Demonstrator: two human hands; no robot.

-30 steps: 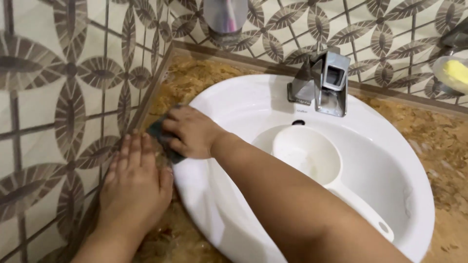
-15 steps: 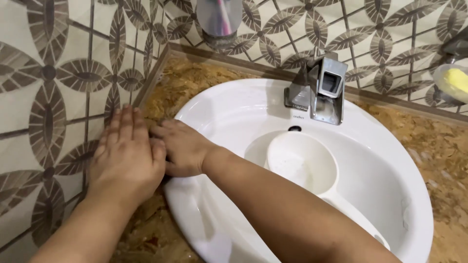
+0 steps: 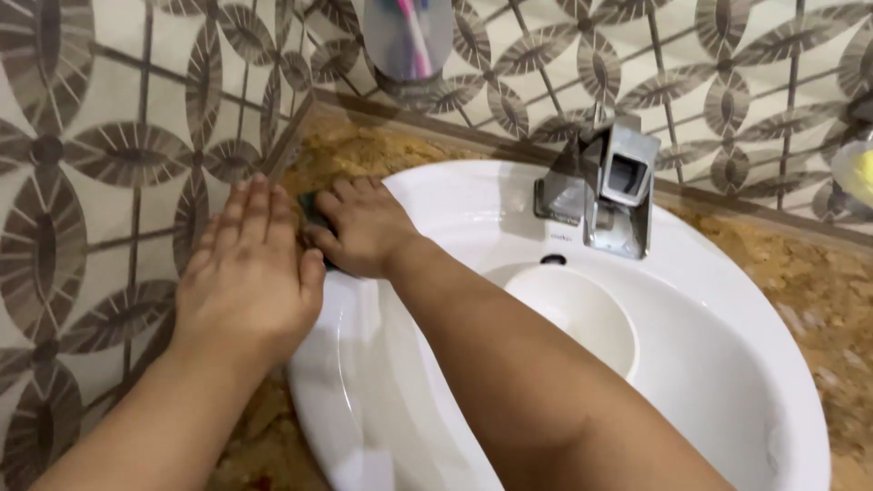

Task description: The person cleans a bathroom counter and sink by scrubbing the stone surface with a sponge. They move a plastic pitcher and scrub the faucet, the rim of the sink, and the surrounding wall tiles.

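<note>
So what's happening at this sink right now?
A person is scrubbing the rim of a white sink. The right hand presses a dark scrub pad against the rim's far left edge, beside the brown stone counter. The left hand lies flat next to it by the tiled wall. A chrome faucet stands behind the basin.

We're looking at a home bathroom, at the washbasin corner. A round white sink (image 3: 727, 364) is sitting in a mottled brown stone counter (image 3: 800, 273), with a square chrome tap (image 3: 611, 186) at its back edge. Patterned leaf-motif tiles (image 3: 91, 155) are covering both walls. A holder (image 3: 407, 41) with a toothbrush is hanging on the wall above, and a soap dish (image 3: 857, 173) is showing at the right edge.
</note>
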